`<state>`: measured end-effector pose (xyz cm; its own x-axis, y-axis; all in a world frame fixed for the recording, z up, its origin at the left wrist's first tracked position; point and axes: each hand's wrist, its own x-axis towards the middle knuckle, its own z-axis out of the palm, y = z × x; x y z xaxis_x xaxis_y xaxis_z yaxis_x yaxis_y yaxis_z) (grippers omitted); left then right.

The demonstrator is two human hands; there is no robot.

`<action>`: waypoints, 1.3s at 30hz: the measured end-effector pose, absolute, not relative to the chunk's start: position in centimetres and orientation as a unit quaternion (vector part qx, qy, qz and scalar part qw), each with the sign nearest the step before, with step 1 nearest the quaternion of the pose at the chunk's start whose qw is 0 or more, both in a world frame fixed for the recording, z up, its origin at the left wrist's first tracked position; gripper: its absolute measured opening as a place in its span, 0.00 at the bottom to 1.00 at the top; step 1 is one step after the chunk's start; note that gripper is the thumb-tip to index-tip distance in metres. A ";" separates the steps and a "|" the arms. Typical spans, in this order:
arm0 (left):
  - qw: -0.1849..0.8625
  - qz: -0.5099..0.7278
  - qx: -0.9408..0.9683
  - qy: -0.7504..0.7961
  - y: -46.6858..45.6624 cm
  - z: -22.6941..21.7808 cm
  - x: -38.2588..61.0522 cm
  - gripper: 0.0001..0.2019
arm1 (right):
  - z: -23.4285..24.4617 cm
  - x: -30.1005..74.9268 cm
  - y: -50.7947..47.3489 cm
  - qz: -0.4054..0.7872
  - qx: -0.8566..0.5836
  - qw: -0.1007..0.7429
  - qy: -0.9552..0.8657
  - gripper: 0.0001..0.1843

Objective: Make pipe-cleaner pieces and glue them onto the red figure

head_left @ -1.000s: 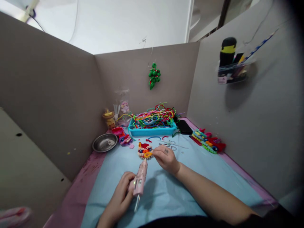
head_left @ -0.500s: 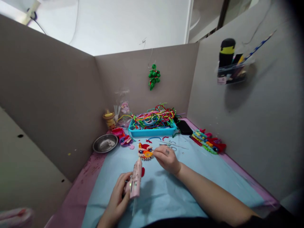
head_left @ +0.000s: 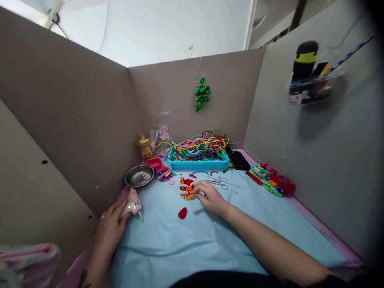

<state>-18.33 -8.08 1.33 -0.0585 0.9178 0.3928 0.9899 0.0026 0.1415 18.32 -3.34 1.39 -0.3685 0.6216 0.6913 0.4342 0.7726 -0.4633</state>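
Observation:
My left hand (head_left: 112,222) is closed round a pink hot glue gun (head_left: 133,205) at the left side of the table, its small green light lit. In the middle, the fingers of my right hand (head_left: 208,197) pinch the right edge of a small red, cream and orange pipe-cleaner figure (head_left: 186,189) with a blue eye; part of it is hidden behind the fingertips. A red oval piece (head_left: 182,213) lies on the blue cover just in front of the figure. Scissors (head_left: 220,184) rest behind my right hand.
A blue tray (head_left: 198,165) heaped with coloured pipe cleaners stands at the back, a black phone (head_left: 240,160) beside it. To the left sits a metal bowl (head_left: 132,182) with small white bits. Finished colourful pieces (head_left: 268,180) lie at right. Grey partitions (head_left: 162,90) enclose the table.
My left hand has carried the glue gun from beside the figure to the table's left side, uncovering the red oval piece. My right hand has stayed at the figure. The view has shifted slightly.

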 end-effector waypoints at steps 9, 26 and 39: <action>0.145 -0.150 -0.635 -0.744 -8.7 2.5 -13.9 0.17 | 1.3 17.1 -3.9 0.210 -0.351 0.432 -0.804 0.07; -0.307 -0.368 -0.732 -0.485 -5.9 0.1 -1.2 0.09 | 1.6 17.6 -3.8 0.342 -0.352 0.520 -0.699 0.06; -0.357 -0.512 -0.590 -0.512 -5.8 0.2 -1.1 0.08 | 0.1 16.8 -3.9 0.402 -0.293 0.474 -0.726 0.10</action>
<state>-1.14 -5.83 0.16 -0.0487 0.9700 0.2381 0.2393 -0.2201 0.9457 16.83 -3.85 0.13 -0.3778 0.8077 0.4527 0.0442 0.5041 -0.8625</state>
